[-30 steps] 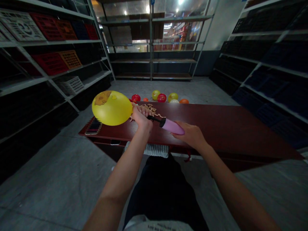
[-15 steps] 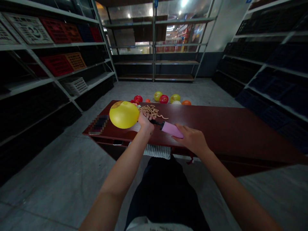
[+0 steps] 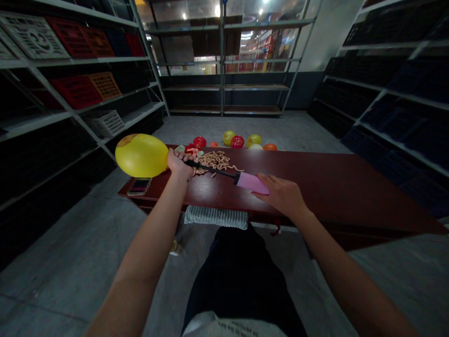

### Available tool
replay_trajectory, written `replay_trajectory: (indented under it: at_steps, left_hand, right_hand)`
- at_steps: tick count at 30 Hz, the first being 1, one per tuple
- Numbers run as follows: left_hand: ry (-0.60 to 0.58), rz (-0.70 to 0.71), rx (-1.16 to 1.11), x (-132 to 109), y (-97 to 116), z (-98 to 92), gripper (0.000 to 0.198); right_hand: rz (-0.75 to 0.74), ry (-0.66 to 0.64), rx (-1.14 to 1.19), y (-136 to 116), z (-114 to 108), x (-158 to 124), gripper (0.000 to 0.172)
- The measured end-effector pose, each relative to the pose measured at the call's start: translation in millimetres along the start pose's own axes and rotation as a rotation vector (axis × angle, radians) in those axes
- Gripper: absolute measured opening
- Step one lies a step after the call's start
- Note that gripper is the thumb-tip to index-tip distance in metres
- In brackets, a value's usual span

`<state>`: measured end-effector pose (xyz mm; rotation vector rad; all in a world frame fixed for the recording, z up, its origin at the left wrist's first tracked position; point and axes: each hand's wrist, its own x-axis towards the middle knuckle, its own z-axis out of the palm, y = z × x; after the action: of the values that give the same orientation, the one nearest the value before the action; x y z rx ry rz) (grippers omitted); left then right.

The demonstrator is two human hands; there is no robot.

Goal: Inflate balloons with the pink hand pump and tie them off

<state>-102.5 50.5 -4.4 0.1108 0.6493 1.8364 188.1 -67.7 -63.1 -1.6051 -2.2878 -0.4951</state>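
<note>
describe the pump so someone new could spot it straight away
Find the dark red table. Above it, the pump runs from the left hand to the right hand. Unlike the plump yellow balloon beside the left hand, it is long and straight, pink at one end and black at the other.

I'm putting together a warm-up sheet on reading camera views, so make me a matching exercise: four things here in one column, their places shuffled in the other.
1. large yellow balloon
2. pump's pink end
3. tan strands
4. orange crate

A. heaped on the table
B. on the shelving at left
C. in the right hand
D. at the left hand

Pairs: 1-D, 2-C, 3-A, 4-B
</note>
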Motion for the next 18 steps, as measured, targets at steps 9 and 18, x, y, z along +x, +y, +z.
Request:
replay_trajectory:
  at_steps: [9, 18]
  left_hand:
    - [-0.133, 0.065, -0.047, -48.9, -33.5, 4.9, 0.042]
    - [-0.117, -0.05, -0.005, -65.9, -74.6, 5.2, 0.041]
  right_hand:
    - [0.125, -0.081, 0.264, -17.4, -12.5, 11.2, 0.051]
    - [0.089, -0.051, 0.165, -28.7, -11.3, 15.6, 0.052]
